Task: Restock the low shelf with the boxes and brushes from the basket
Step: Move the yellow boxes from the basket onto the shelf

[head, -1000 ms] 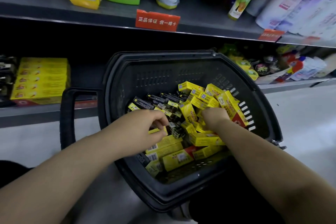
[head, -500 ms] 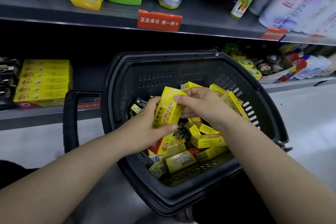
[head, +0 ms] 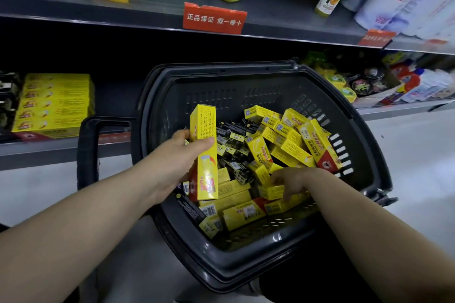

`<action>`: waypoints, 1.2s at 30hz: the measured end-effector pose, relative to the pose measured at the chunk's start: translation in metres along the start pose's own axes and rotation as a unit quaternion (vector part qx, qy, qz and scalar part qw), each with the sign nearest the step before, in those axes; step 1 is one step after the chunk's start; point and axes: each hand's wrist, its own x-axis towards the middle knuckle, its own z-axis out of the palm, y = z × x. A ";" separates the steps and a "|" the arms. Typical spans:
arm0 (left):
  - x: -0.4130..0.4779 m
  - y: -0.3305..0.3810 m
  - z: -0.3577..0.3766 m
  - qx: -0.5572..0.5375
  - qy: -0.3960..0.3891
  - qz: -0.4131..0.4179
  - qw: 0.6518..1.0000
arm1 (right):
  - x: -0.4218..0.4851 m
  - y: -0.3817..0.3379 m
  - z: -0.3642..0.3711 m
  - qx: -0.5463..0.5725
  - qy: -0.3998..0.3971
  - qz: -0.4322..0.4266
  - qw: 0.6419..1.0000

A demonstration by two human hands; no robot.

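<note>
As our left hand (head: 172, 162) grips a long yellow cardboard box (head: 203, 125), our right hand (head: 291, 179) pinches a small yellow box (head: 270, 192); juggling both risks drops.

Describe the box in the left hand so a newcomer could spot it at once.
Find the black plastic shopping basket. Over its left half, the left hand grips a long yellow cardboard box with a red lower end. It alone stands upright, held above the heap of loose yellow boxes.
</note>
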 end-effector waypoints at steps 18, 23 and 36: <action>-0.005 -0.001 0.007 -0.024 -0.021 -0.002 0.999 | -0.091 -0.095 -0.036 0.469 0.237 -0.269 0.807; -0.006 -0.004 0.007 0.015 -0.021 0.018 1.000 | -0.090 -0.118 -0.034 0.450 0.291 -0.245 0.808; -0.005 -0.002 0.001 0.007 0.003 0.040 0.999 | -0.002 -0.020 0.007 -0.255 -0.103 -0.012 0.962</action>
